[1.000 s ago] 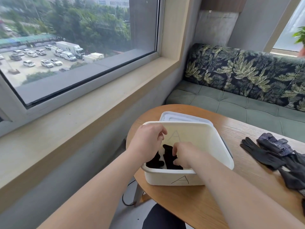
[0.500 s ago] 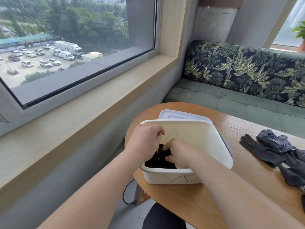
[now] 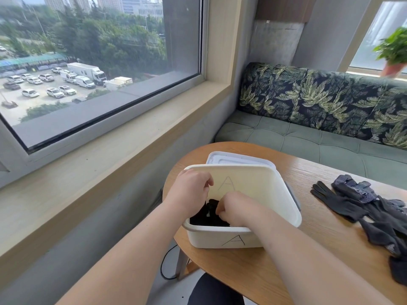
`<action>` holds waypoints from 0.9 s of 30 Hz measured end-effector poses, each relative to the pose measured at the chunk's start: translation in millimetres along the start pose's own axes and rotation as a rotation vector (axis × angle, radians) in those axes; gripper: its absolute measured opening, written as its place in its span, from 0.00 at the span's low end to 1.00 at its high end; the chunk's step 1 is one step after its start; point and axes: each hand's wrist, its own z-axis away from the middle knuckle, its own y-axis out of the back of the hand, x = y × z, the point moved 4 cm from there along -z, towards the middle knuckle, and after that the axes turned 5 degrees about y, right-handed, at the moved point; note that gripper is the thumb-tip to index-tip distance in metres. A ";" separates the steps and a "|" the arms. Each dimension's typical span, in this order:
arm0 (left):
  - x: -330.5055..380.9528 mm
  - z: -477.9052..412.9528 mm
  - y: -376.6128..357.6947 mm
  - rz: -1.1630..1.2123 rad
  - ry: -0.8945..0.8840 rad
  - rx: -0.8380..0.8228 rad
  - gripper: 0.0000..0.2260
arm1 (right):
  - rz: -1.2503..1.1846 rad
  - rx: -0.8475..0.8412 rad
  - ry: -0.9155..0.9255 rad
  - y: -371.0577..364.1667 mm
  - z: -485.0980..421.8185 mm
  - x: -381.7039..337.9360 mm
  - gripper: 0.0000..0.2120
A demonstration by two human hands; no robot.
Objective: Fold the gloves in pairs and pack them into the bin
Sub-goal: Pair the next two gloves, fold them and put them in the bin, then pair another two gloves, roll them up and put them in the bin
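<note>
We read a hand-drawn capital A (image 3: 233, 240) in thin dark line on the near outer wall of the white bin (image 3: 204, 237). A second A (image 3: 226, 183), fainter and also drawn by hand, stood on the inside of the bin's far wall. To the right on the table, the patterned glove (image 3: 352, 188) carried a short strip of pale lettering (image 3: 361, 193), too small for us to make out.

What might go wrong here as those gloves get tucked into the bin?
The white plastic bin sits close to the round wooden table's edge, so pressing inside might tip or slide it off. The black fabric gloves may spring loose once the right hand lets go.
</note>
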 end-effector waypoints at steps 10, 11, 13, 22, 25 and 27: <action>6.0 -0.8 -3.2 -0.170 0.021 -0.147 0.13 | -0.115 0.117 -0.007 6.4 24.1 19.4 0.21; 7.9 -0.5 -2.1 -0.186 0.017 -0.151 0.13 | -0.119 0.126 -0.011 7.5 27.8 22.6 0.20; 14.0 -0.9 2.6 -0.209 0.017 -0.155 0.13 | -0.123 0.145 -0.013 10.8 37.0 28.2 0.18; 88.4 -11.6 3.5 -0.219 -0.118 -0.135 0.13 | -0.226 0.421 -0.020 36.0 101.1 69.1 0.18; 124.5 -13.3 -11.5 -0.184 -0.203 -0.154 0.13 | -0.351 0.598 -0.011 42.4 128.9 89.0 0.17; 147.7 -12.3 -21.7 -0.184 -0.257 -0.160 0.13 | -0.395 0.713 -0.040 42.8 146.2 106.2 0.16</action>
